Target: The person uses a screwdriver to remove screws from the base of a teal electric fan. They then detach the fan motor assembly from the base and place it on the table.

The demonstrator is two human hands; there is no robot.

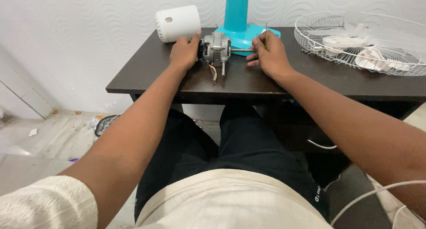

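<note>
Fan motor [216,48], a grey metal block with a shaft pointing toward the person and coloured wires trailing from its underside, lies on the dark bench [146,73] near the far edge, between the two hands. In the head view, the left hand [184,51] presses against the motor's left end, its fingers [195,37] curled over the rear of the housing and grasping it. The right hand [268,56] rests on the bench just right of the motor, fingers clenched around a thin screwdriver [266,36] whose handle stands up between them. A second thin shaft runs sideways from the motor toward this hand. Behind the left hand lies a white cylindrical cover [177,22]. A teal fan stand [237,16] rises behind the motor, and a white wire fan guard [361,42] lies at the bench's right end.
</note>
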